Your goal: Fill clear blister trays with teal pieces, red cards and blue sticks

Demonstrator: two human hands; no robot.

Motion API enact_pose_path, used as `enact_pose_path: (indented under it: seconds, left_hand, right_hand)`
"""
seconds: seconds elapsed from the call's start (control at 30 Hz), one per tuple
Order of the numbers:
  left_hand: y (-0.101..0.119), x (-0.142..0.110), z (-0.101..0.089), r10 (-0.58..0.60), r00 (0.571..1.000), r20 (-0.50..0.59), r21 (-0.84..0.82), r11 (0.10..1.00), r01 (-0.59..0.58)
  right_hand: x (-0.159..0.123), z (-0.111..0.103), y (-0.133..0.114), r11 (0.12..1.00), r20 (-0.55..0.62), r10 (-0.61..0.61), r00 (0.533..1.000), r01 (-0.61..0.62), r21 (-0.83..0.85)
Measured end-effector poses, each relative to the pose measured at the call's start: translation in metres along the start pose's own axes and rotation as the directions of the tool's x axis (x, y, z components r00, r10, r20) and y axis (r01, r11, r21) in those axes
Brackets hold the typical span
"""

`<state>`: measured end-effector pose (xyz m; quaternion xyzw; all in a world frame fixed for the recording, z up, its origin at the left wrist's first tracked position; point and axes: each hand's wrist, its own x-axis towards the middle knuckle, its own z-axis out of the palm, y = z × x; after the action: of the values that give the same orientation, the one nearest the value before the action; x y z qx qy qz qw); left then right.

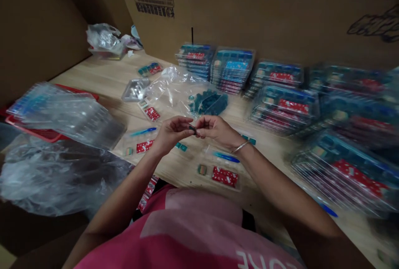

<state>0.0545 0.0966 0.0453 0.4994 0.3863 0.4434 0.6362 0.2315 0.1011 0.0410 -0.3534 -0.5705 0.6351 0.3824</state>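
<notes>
In the middle of the head view, my left hand point(172, 134) and my right hand point(216, 131) meet above the table. Both pinch a small dark piece point(192, 128), mostly covered by the fingertips; its kind is unclear. Just beyond the hands lies a pile of small teal pieces point(208, 102) by a clear plastic bag point(168, 88). Below my right hand, a shallow clear tray holds a blue pen point(226, 157), a red patterned packet point(225, 176) and a small striped block point(202, 169). Left of my left hand lie another blue pen point(143, 132) and red packet point(144, 146).
Stacks of filled clear trays point(277, 109) line the back and right, blurred at the far right. Flat clear plastic trays point(90, 115) lie over a red basket point(51, 136) at left. Crumpled plastic point(59, 177) hangs below it. Cardboard walls point(264, 15) close off the back and left.
</notes>
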Motion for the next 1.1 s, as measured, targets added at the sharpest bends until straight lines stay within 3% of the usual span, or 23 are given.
enact_pose_path:
  seconds: [0.07,0.2,0.27,0.5,0.77,0.83,0.9,1.0,1.1]
  left_hand:
    - [-0.002,-0.003,0.000,-0.009,1.000,0.004,-0.005,1.000,0.009]
    - [-0.004,-0.003,0.001,0.006,0.999,-0.037,0.005,1.000,-0.006]
    - [-0.003,-0.003,0.001,0.020,0.998,-0.060,0.019,1.000,-0.019]
    - [0.005,-0.010,0.005,-0.005,0.999,-0.039,0.026,1.000,0.006]
    - [0.002,-0.019,0.006,-0.068,0.998,-0.016,-0.061,0.996,0.067]
    - [0.001,-0.019,0.006,-0.102,0.995,0.007,-0.095,0.990,0.102]
    - [0.001,-0.019,0.006,-0.131,0.990,0.053,-0.110,0.985,0.136]
    - [0.004,-0.024,0.003,-0.147,0.981,0.125,-0.023,0.988,0.151]
    - [0.003,-0.037,-0.006,-0.048,0.990,0.135,0.354,0.935,-0.003]
  right_hand:
    - [-0.003,0.003,0.003,1.000,-0.020,-0.002,1.000,0.002,-0.011]
    - [-0.005,0.011,0.007,0.975,-0.198,-0.137,0.971,0.096,-0.201]
    - [-0.004,0.014,0.005,0.962,-0.220,-0.172,0.960,0.117,-0.245]
    - [-0.010,0.021,-0.002,0.924,-0.190,-0.190,0.963,0.109,-0.367]
    - [-0.031,0.022,-0.003,0.948,-0.163,-0.234,0.959,0.187,-0.257]
    - [-0.035,0.025,-0.008,0.883,-0.112,-0.340,0.934,0.276,-0.380]
    - [-0.037,0.028,-0.011,0.764,-0.021,-0.442,0.897,0.364,-0.533]
    - [-0.040,0.030,-0.012,0.634,0.060,-0.487,0.871,0.399,-0.662]
    - [-0.044,0.029,-0.004,0.623,0.031,-0.397,0.917,0.295,-0.724]
